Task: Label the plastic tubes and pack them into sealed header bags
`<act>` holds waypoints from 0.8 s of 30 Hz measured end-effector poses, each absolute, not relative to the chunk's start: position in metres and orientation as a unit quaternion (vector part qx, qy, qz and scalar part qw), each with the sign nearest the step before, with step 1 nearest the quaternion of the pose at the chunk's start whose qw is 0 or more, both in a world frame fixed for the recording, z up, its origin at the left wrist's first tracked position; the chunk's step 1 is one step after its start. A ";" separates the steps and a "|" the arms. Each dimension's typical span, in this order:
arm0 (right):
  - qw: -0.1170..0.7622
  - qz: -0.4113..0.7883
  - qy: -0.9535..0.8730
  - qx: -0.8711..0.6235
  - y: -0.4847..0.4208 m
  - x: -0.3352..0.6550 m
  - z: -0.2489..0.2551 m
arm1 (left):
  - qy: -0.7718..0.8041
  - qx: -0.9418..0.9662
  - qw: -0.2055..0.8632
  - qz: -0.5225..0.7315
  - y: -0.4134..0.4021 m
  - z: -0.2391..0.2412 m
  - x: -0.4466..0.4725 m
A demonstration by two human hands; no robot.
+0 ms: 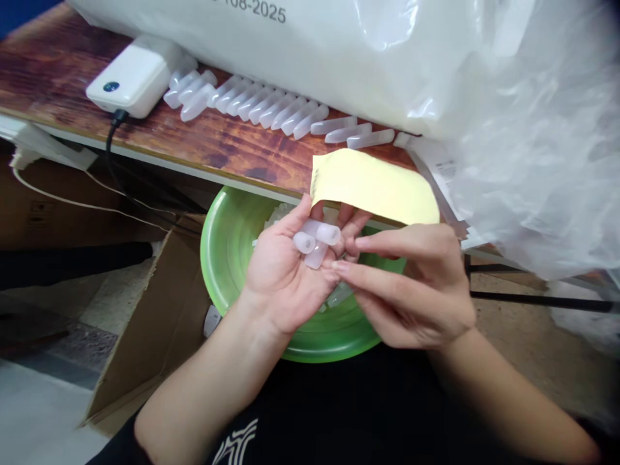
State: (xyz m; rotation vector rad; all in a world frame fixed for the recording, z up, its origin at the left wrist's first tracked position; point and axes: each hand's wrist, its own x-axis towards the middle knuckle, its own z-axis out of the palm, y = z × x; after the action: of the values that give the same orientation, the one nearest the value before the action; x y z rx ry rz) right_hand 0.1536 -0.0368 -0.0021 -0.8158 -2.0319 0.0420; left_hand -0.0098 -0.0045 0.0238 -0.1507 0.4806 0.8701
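My left hand (290, 271) is cupped palm up above a green basin (217, 258). In its palm lie three small translucent white plastic tubes (316, 252), with round ends on two of them facing me. My right hand (411, 284) comes in from the right, thumb and forefinger nearly together at the left fingertips. Whatever may be between those fingers is too small to make out. Behind the hands, a yellow paper slip (372, 184) stands out over the table edge. More translucent pieces (339, 295) show inside the basin, partly covered by my hands.
A row of similar tubes (264, 106) lies along the wooden table (194, 152). To its left sits a white power bank (133, 76) with a black cable (110, 139). A large white plastic bag (310, 58) fills the back. An open cardboard box (155, 316) stands below left.
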 end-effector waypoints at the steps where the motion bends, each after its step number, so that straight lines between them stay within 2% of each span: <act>1: 0.481 0.007 -0.806 -0.345 -0.036 0.156 0.000 | 0.224 -0.062 0.877 0.420 -0.005 0.023 -0.010; 4: 0.466 -0.027 -0.793 -0.391 -0.030 0.163 0.007 | 0.227 -0.040 0.876 0.425 -0.006 0.019 -0.009; 9: 0.309 -0.099 -0.843 -0.430 -0.018 0.171 0.014 | 0.251 -0.005 0.876 0.411 -0.008 0.019 -0.008; 12: 0.268 -0.127 -0.845 -0.444 -0.014 0.174 0.009 | 0.284 -0.009 0.882 0.376 -0.010 0.021 -0.010; 16: 0.329 -0.123 -0.827 -0.439 -0.010 0.180 0.006 | 0.290 -0.056 0.892 0.343 -0.012 0.022 -0.014; 21: 0.528 -0.123 -0.680 -0.494 -0.010 0.182 0.017 | 0.259 0.049 0.896 0.357 -0.017 0.023 -0.018; 22: 0.541 -0.124 -0.675 -0.487 -0.012 0.181 0.020 | 0.233 0.093 0.900 0.357 -0.019 0.023 -0.019; 24: 0.513 -0.105 -0.714 -0.466 -0.016 0.178 0.024 | 0.159 0.178 0.907 0.346 -0.023 0.022 -0.022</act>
State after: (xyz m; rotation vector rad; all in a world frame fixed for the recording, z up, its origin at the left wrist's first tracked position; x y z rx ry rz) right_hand 0.1782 -0.0165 0.0242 -1.1196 -1.7161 -0.2526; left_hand -0.0222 -0.0228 0.0223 0.3673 0.3275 0.7151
